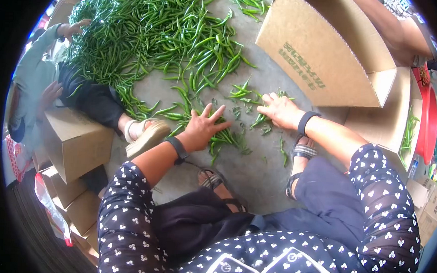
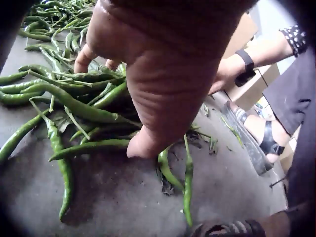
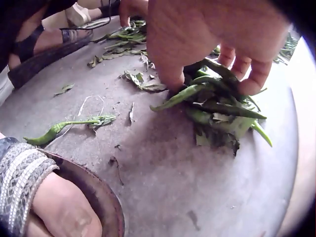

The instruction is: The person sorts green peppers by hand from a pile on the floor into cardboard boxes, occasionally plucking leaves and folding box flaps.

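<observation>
My left hand (image 1: 202, 129) reaches down over a small heap of green chillies (image 1: 224, 137), fingers spread; in the left wrist view the thumb touches a chilli (image 2: 94, 147) and fingertips rest among others. To its right, my right hand (image 1: 283, 111) is over a small bunch of chillies and leaves. The right wrist view shows that hand (image 3: 212, 44) with its fingers and thumb bent round the bunch (image 3: 217, 106), which touches the floor. Loose leaves (image 3: 143, 81) and a single chilli (image 3: 54, 132) lie near it.
A large chilli pile (image 1: 150, 31) spreads across the upper left. An open carton (image 1: 324, 53) stands at the upper right, near a red basin (image 1: 427, 121). Another person's foot (image 1: 143, 131) and closed boxes (image 1: 84, 140) are at left. My sandalled feet (image 1: 303, 155) flank the floor.
</observation>
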Motion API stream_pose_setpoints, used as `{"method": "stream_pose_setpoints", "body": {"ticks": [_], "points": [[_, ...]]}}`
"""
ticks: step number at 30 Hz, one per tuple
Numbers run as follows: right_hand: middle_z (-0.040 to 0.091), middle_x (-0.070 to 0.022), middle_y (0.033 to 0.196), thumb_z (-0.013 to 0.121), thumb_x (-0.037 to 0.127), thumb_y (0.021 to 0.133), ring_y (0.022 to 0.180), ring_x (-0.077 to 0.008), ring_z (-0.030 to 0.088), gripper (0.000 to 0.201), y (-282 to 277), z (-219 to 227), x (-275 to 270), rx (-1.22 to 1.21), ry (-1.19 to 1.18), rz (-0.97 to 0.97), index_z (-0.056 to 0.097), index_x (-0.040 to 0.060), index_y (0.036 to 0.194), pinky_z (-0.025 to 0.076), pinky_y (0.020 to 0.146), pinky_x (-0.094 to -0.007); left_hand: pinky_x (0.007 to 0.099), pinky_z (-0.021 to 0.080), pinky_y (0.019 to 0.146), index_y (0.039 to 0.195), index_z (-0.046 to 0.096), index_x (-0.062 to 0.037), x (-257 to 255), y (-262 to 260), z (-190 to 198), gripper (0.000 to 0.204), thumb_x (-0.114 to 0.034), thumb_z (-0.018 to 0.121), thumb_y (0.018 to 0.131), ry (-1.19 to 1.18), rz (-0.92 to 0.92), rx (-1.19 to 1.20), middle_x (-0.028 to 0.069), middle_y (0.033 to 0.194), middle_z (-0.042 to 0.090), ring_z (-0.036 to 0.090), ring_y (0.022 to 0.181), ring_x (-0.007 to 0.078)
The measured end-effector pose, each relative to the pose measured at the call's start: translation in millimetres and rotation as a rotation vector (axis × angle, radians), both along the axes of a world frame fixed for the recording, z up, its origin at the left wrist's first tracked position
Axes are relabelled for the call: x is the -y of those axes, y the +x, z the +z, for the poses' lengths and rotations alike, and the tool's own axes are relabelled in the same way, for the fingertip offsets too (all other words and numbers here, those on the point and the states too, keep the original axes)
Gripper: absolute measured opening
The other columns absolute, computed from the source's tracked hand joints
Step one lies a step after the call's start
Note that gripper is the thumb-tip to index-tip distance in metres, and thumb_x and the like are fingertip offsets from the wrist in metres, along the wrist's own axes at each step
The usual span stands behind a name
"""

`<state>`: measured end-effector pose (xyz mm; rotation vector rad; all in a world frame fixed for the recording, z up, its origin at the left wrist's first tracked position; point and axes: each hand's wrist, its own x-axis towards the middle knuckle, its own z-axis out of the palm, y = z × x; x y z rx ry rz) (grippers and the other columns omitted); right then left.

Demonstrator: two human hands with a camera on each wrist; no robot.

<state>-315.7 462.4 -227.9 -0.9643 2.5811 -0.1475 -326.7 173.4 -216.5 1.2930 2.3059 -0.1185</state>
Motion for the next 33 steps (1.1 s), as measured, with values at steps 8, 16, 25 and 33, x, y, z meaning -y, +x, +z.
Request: {"method": "stream_pose_setpoints", "body": {"ticks": [8,16,25,33], "points": [[0.049,-0.0157,0.103,0.051,0.014,0.08,0.099,-0.0313,0.052,0.014,-4,-9,-11,-0.001,0.031,-0.027,0.058,0.0081,0.09,0.05,0.076,-0.0397,0.0415,0.054,0.068,0.105,0.053,-0.0203,2,-9,-23,0.039,-0.006,0.061,0.07,0.163,-0.161,-0.015,0.011,0.13,0.037,0.041,0.12,0.0373],[0.054,-0.0167,0.106,0.057,0.016,0.078,0.098,-0.0339,0.055,0.018,-15,-7,-15,0.027,0.052,-0.037,0.058,0.0082,0.094,0.05,0.078,-0.0404,0.0385,0.054,0.066,0.1,0.055,-0.0184,2,-24,-22,0.034,-0.007,0.062,0.069,0.161,-0.149,-0.069,0.01,0.123,0.042,0.049,0.108,0.0332],[0.059,-0.0051,0.094,0.047,0.016,0.089,0.082,-0.0199,0.06,0.024,-71,50,42,0.914,-1.078,-1.077,0.052,0.0118,0.112,0.051,0.068,-0.0408,0.0301,0.05,0.067,0.098,0.056,-0.0014,-23,-104,38,0.026,-0.004,0.062,0.073,0.911,1.005,0.854,0.0065,0.089,0.063,0.06,0.077,0.0176],[0.053,-0.0052,0.116,0.063,0.025,0.085,0.11,-0.0217,0.05,0.04,-70,71,72,1.242,-1.434,-0.957,0.048,0.0171,0.121,0.044,0.088,-0.0447,0.0309,0.052,0.073,0.123,0.041,-0.0085,-73,-81,39,0.048,-0.001,0.059,0.079,1.217,1.13,1.3,0.0084,0.107,0.056,0.06,0.09,0.0189]]}}
